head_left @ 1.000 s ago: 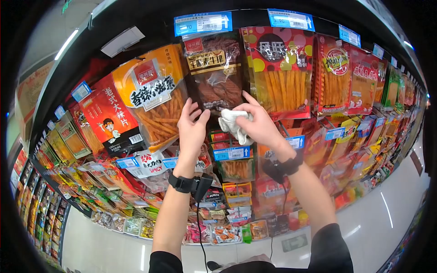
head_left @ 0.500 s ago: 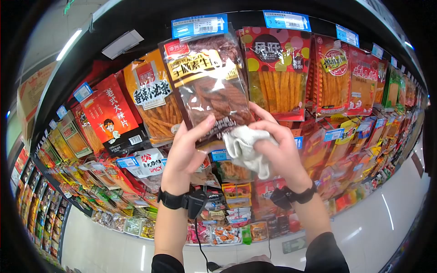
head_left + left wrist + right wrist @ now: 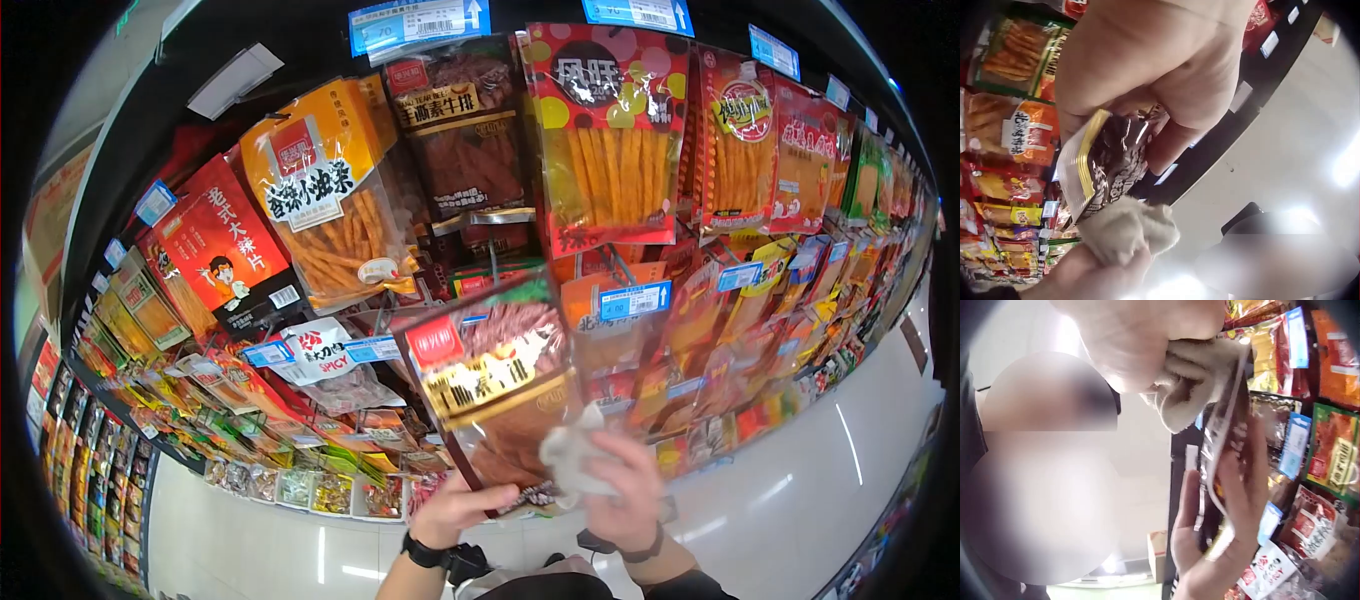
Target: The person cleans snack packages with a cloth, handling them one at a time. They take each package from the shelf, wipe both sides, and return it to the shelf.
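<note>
A brown snack packet with a red logo and gold label is held low in front of the shelves, its lower edge gripped by my left hand. My right hand holds a crumpled white cloth against the packet's right side. The left wrist view shows the packet pinched between thumb and fingers, with the cloth just below it. In the right wrist view the cloth is bunched in the right palm, pressed on the packet, and the left hand's fingers curl round the packet.
Hanging snack bags fill the rack: an identical brown packet on its peg, an orange bag to its left, a red dotted bag to its right. Blue price tags line the top rail. White floor lies at the right.
The brown packet has come off its peg and moved down and toward me. Both hands dropped with it, and the cloth stays against the packet.
</note>
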